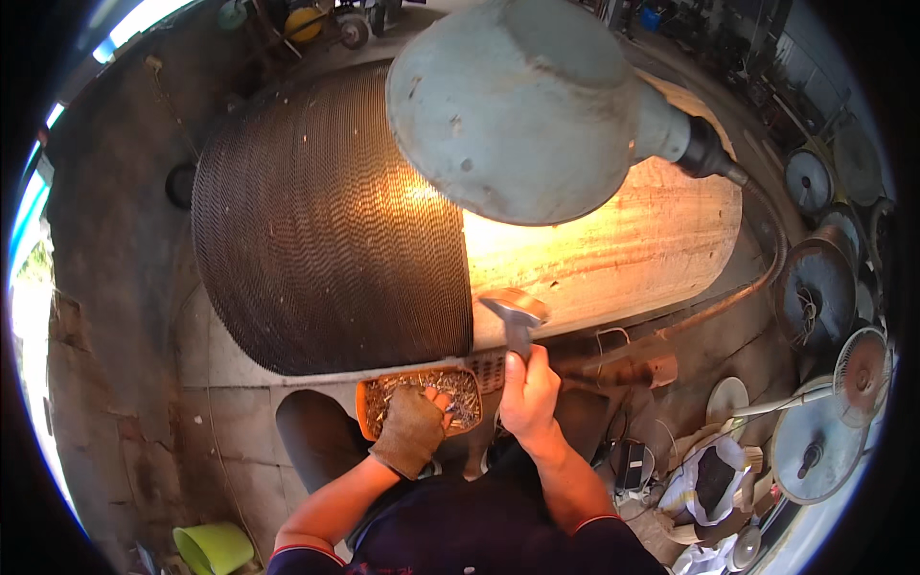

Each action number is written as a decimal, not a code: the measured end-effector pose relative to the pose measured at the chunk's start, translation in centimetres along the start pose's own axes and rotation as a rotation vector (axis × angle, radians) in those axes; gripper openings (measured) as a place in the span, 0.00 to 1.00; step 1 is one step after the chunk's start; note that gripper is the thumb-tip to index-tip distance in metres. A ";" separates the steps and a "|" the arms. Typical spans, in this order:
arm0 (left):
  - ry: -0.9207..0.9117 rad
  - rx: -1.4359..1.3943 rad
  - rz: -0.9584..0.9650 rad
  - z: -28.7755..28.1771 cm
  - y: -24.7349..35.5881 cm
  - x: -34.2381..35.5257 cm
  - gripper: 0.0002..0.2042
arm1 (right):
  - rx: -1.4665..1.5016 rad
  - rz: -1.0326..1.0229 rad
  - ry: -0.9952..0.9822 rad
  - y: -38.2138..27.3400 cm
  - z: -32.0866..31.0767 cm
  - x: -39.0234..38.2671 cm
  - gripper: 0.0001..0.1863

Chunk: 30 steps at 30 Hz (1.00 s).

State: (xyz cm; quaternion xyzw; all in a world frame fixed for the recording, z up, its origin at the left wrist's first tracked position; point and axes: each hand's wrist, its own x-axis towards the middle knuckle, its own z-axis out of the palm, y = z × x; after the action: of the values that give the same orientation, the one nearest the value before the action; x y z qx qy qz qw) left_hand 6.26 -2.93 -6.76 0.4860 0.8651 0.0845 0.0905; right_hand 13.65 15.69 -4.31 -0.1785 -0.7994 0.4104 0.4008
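1. We see a hammer (518,335) raised in front of the near edge of a big drum, close to the line where its dark and pale parts meet; its metal head is blurred, and we cannot tell whether it touches the drum.
2. The right hand (530,398), bare, is wrapped around the hammer's handle, with the thumb lying up along it.
3. An orange box (361,402) full of loose nails (465,395) sits just beside the drum's near edge, between the person's knees (316,436).
4. The left hand (410,431), in a brown fingerless glove, reaches into the box from its near edge. The bare fingertips dip among the nails; we cannot tell whether they pinch any.
5. The drum (594,268) lies on its side beyond both hands. Its right part is pale, streaked wood; its left part wears a dark, tightly ridged covering (326,211).
6. A grey-green lamp (517,105) hangs above the drum, hiding part of its far edge and casting warm light on the wood. Its cable (781,230) curves past the drum's right end.
7. Farther out, we find metal discs (815,450) and a white sack (704,489) on the right, and a lime-green bucket (211,551) at lower left.
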 end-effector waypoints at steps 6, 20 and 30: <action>-0.077 0.136 -0.020 1.1 -1.3 0.6 0.08 | -0.151 0.068 -0.077 1.0 2.1 0.1 0.18; 0.002 0.224 0.087 -2.1 -0.5 -0.1 0.05 | 0.340 0.170 0.061 -1.4 0.3 -1.3 0.13; -0.032 0.072 0.191 -1.4 -1.4 1.1 0.07 | 0.210 -0.002 0.087 -1.6 0.3 -1.1 0.10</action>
State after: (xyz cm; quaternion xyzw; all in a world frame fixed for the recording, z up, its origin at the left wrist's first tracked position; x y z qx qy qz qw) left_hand 4.22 -2.84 -5.86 0.5705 0.8158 0.0538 0.0783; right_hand 14.13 13.86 -3.66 -0.1522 -0.7340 0.4834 0.4521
